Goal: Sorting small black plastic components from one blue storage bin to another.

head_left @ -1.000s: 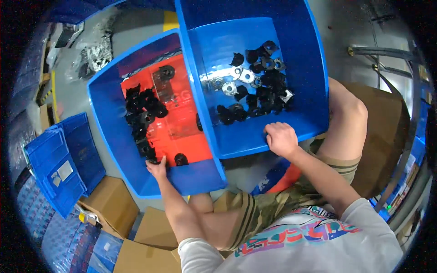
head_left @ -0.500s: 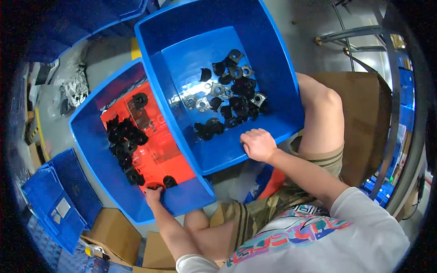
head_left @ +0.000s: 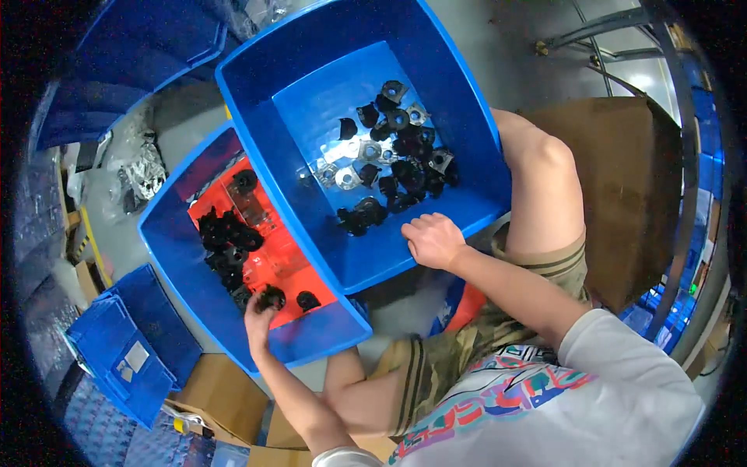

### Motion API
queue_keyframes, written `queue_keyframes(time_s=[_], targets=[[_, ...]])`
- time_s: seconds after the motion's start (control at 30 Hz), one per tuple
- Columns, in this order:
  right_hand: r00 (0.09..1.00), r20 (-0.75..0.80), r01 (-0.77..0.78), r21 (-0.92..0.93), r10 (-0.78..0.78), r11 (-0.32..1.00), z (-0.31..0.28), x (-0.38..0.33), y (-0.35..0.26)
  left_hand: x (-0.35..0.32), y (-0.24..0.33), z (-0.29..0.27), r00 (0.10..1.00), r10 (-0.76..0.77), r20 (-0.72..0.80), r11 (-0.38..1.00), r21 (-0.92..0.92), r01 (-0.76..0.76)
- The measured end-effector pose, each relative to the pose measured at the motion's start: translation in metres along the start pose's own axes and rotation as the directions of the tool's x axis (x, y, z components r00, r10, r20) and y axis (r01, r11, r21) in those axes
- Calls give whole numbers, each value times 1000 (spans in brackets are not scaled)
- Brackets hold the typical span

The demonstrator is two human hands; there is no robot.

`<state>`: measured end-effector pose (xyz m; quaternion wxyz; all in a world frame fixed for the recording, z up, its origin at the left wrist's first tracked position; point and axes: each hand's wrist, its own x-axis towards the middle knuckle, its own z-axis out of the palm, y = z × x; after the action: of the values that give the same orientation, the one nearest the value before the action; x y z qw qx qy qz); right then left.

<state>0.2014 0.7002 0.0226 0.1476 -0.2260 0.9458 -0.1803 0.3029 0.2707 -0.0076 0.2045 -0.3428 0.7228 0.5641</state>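
Left hand on black part

White label on blue crate

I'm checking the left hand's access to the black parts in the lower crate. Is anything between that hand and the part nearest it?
Nothing visible is. The left hand already reaches over the lower blue crate's near wall, fingers on a black part lying on the orange insert.

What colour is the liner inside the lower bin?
Bright orange-red liner, inside the blue lower bin; the head view shows it.
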Motion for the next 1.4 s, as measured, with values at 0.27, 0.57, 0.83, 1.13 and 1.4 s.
queue_keyframes(time_s=[0.27,0.57,0.83,1.13,1.4], targets=[[994,-89,67,89,-59,994,5,5,-9,-7,209,159,881,438,177,899,-100,-427],[1000,12,7,62,-8,998,1,3,-5,63,120,96,720,440,-537,895,193,-403],[1000,27,11,60,-12,998,4,4,-5,124,29,14,832,357,-426,715,697,49],[999,50,15,49,-17,999,3,4,-9,128,19,36,956,154,-251,480,864,149],[1000,-1,28,62,-28,998,8,2,-8,73,-12,87,951,197,-236,786,618,-9]])
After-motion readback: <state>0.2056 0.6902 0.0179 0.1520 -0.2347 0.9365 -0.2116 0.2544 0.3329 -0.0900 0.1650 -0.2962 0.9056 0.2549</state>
